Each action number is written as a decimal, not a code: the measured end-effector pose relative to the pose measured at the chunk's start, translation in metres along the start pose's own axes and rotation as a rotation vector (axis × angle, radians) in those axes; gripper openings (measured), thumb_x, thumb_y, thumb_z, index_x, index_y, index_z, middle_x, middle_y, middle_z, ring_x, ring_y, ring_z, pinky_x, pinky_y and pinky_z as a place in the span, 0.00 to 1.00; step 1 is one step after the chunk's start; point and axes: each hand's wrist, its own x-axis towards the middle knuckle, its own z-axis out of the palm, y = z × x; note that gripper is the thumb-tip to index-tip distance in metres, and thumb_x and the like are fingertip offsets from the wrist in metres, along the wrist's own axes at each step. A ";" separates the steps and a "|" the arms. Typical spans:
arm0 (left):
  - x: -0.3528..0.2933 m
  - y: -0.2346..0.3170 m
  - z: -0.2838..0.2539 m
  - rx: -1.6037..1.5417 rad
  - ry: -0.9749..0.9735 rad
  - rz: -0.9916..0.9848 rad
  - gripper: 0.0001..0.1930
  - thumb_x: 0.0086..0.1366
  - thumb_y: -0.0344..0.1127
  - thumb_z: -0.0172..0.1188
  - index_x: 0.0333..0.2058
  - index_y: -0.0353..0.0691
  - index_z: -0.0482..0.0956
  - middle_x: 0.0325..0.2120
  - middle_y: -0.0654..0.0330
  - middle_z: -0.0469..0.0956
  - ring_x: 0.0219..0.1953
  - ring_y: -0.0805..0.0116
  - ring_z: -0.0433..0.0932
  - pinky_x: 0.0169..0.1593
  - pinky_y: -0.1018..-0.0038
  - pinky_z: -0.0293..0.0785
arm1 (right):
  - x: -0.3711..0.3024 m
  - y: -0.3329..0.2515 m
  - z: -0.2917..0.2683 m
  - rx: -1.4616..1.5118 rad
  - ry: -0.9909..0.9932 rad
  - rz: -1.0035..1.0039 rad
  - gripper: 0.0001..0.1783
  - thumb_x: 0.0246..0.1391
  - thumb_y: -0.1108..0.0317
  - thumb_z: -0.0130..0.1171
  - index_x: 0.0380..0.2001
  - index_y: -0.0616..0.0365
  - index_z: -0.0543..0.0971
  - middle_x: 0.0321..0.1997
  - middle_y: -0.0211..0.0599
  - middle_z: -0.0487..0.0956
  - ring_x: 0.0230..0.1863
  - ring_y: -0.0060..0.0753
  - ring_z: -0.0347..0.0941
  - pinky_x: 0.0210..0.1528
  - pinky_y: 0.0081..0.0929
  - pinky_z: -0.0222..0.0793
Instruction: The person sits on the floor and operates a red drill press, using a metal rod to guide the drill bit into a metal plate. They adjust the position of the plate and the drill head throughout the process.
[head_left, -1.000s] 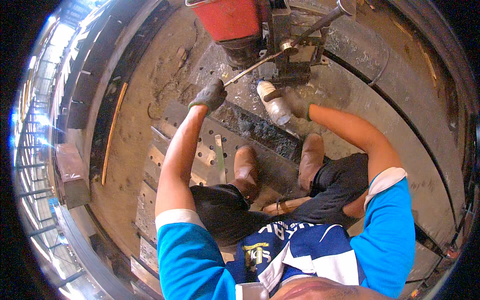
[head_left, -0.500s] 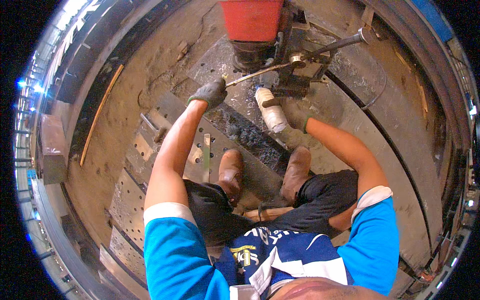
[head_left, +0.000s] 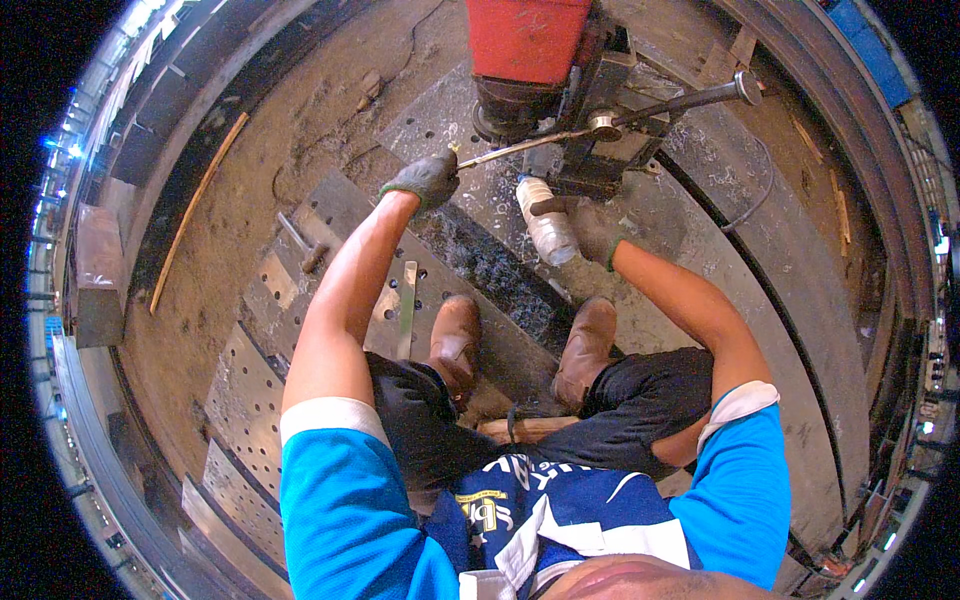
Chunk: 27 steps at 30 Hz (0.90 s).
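Note:
My left hand, in a dark glove, is closed round the end of a metal feed lever. The lever runs to a round hub on the side of a drilling machine with a red motor housing. My right hand, also gloved, holds a plastic bottle with pale contents. The bottle is tilted, its blue-tipped neck toward the lower part of the machine. The machine stands on a perforated steel plate. Dark metal shavings lie in a strip below the bottle.
My boots rest near the shavings. A flat metal strip and a T-shaped metal tool lie on the plates to the left. A black cable curves along the right. More perforated plates are stacked at the lower left.
The view has turned slightly, so the machine appears farther right. Both hands keep their grips on the lever and the bottle. The lever's angle looks almost the same.

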 end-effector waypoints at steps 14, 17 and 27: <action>0.002 0.004 -0.002 -0.019 -0.055 -0.001 0.18 0.72 0.46 0.60 0.53 0.41 0.75 0.45 0.37 0.85 0.49 0.32 0.85 0.50 0.42 0.79 | -0.001 0.001 -0.002 -0.041 0.011 -0.014 0.09 0.62 0.65 0.71 0.42 0.57 0.87 0.35 0.33 0.86 0.29 0.31 0.82 0.36 0.32 0.83; 0.001 0.005 -0.002 -0.020 -0.051 -0.016 0.18 0.72 0.46 0.60 0.53 0.41 0.75 0.45 0.37 0.86 0.50 0.32 0.85 0.51 0.42 0.79 | -0.001 0.001 -0.002 -0.048 0.011 -0.016 0.09 0.62 0.65 0.70 0.42 0.57 0.87 0.35 0.33 0.86 0.29 0.31 0.82 0.36 0.32 0.83; 0.006 0.001 0.006 -0.018 -0.044 -0.030 0.17 0.72 0.46 0.58 0.53 0.42 0.76 0.46 0.37 0.85 0.51 0.31 0.84 0.52 0.42 0.79 | -0.001 0.001 0.000 -0.067 0.007 -0.022 0.09 0.63 0.65 0.70 0.43 0.57 0.88 0.36 0.33 0.87 0.30 0.31 0.83 0.38 0.31 0.83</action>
